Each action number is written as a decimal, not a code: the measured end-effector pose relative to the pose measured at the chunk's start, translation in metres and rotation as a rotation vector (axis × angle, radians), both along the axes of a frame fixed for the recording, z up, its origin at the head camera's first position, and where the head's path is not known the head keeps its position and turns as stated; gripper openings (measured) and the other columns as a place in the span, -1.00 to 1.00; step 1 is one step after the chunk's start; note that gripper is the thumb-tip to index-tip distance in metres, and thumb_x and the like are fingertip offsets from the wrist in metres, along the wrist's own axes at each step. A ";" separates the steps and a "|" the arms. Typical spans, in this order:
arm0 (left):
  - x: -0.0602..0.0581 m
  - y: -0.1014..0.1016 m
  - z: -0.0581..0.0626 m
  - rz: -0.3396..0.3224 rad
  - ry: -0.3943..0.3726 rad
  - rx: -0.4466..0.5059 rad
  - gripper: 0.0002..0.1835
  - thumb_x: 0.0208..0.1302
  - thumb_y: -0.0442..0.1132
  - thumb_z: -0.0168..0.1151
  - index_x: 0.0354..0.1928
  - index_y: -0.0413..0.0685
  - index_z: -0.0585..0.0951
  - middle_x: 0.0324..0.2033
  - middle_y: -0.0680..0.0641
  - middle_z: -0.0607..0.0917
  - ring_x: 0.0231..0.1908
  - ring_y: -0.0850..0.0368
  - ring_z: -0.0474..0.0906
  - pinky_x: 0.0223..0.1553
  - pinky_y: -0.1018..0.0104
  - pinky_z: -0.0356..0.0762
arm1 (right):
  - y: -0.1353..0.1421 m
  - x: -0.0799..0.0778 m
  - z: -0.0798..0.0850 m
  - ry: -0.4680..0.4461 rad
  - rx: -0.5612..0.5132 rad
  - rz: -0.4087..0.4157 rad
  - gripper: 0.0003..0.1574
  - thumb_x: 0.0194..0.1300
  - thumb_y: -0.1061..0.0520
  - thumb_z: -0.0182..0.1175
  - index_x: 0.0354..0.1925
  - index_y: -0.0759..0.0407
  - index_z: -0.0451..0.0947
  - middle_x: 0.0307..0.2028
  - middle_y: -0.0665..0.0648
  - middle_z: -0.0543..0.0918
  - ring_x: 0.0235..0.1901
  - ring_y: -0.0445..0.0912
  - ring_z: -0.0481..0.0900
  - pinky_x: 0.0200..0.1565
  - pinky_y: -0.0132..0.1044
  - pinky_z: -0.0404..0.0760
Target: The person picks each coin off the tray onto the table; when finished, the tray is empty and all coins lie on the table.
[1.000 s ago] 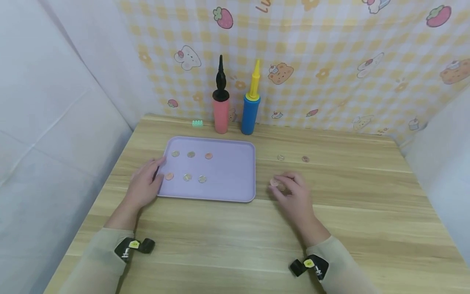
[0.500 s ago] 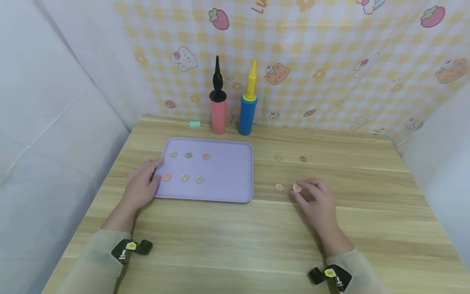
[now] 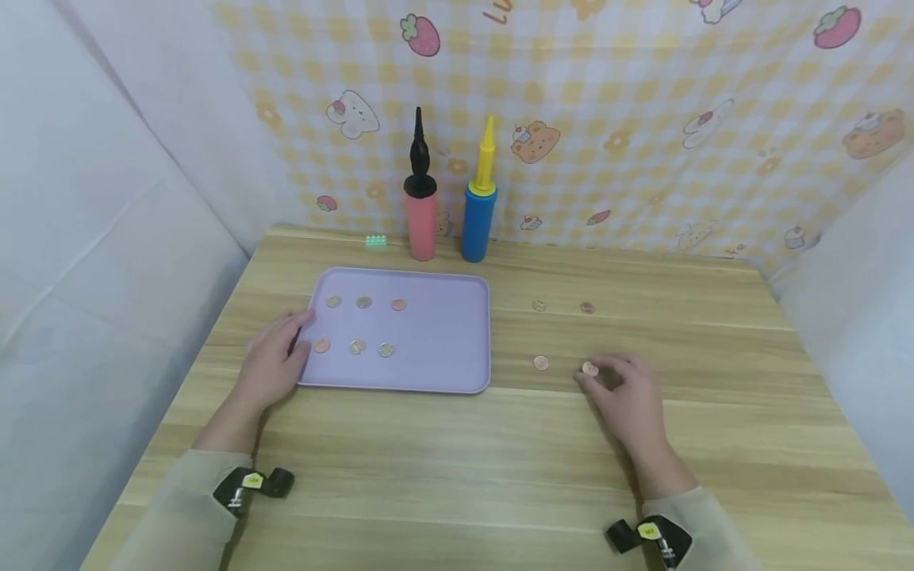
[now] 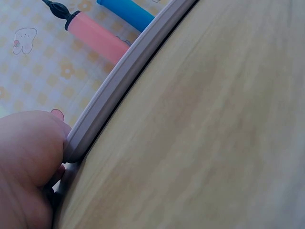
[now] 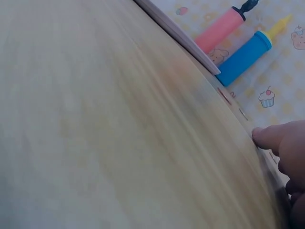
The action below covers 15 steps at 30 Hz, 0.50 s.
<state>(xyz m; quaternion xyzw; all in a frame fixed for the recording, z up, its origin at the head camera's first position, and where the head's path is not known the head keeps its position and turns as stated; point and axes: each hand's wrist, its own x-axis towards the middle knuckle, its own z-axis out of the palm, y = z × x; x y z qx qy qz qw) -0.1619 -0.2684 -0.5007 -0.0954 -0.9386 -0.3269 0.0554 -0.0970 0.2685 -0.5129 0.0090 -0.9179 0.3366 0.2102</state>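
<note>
A lilac tray (image 3: 446, 333) lies on the wooden table, with several coins in two rows on its left part. At the tray's left edge, my left hand (image 3: 267, 365) holds the rim between thumb and fingers; the left wrist view shows the thumb against the tray corner (image 4: 76, 143). Out to the right, my right hand (image 3: 628, 396) pinches a coppery coin (image 3: 589, 369) by its edges, at or just above the table. A second coppery coin (image 3: 540, 362) lies flat to its left. Behind them are a silvery coin (image 3: 539, 305) and a darker copper coin (image 3: 587, 308).
Behind the tray stand a pink hand pump (image 3: 421, 226) with a black nozzle and a blue pump (image 3: 478, 226) with a yellow one. A small green toy brick (image 3: 375, 240) lies near the back edge. A checked curtain (image 3: 607, 95) hangs behind the table.
My right hand has shifted to the right with a coin at its fingertips. One coppery coin, earlier partly behind those fingers, now lies in plain sight. My left hand stays at the tray.
</note>
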 end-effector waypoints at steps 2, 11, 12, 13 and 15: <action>0.001 0.000 0.000 -0.001 0.012 0.000 -0.45 0.55 -0.34 0.07 0.52 -0.32 0.41 0.45 -0.51 0.40 0.49 -0.55 0.19 0.45 -0.54 -0.02 | 0.001 0.001 0.002 -0.028 0.004 -0.009 -0.69 0.14 0.22 0.64 -0.17 0.30 0.80 -0.13 0.31 0.74 -0.03 0.24 0.65 0.05 0.14 0.52; 0.000 -0.001 -0.003 0.003 0.024 0.011 -0.45 0.53 -0.34 0.08 0.51 -0.30 0.42 0.45 -0.49 0.41 0.50 -0.52 0.19 0.46 -0.53 -0.02 | 0.005 0.003 0.009 -0.086 0.037 -0.015 -0.74 0.15 0.16 0.65 -0.23 0.25 0.82 -0.16 0.29 0.77 0.00 0.24 0.63 0.12 0.16 0.42; 0.000 -0.001 -0.003 0.003 0.023 0.012 -0.45 0.53 -0.35 0.08 0.51 -0.30 0.42 0.45 -0.48 0.41 0.50 -0.51 0.19 0.46 -0.53 -0.02 | 0.005 0.003 0.010 -0.092 0.039 -0.017 -0.74 0.15 0.15 0.65 -0.24 0.25 0.82 -0.17 0.28 0.78 -0.01 0.23 0.63 0.12 0.15 0.41; 0.000 -0.001 -0.003 0.000 0.024 0.012 -0.45 0.54 -0.35 0.08 0.51 -0.30 0.42 0.45 -0.48 0.41 0.50 -0.51 0.20 0.45 -0.53 -0.01 | 0.005 0.003 0.010 -0.096 0.041 -0.017 -0.73 0.15 0.14 0.65 -0.23 0.24 0.82 -0.17 0.27 0.78 -0.01 0.23 0.62 0.12 0.15 0.41; 0.000 -0.001 -0.002 -0.005 0.020 0.019 -0.45 0.55 -0.36 0.08 0.52 -0.31 0.41 0.45 -0.48 0.41 0.49 -0.52 0.21 0.44 -0.53 0.00 | 0.005 0.003 0.011 -0.098 0.051 -0.012 -0.73 0.16 0.13 0.65 -0.22 0.25 0.84 -0.17 0.27 0.78 -0.01 0.23 0.62 0.11 0.14 0.41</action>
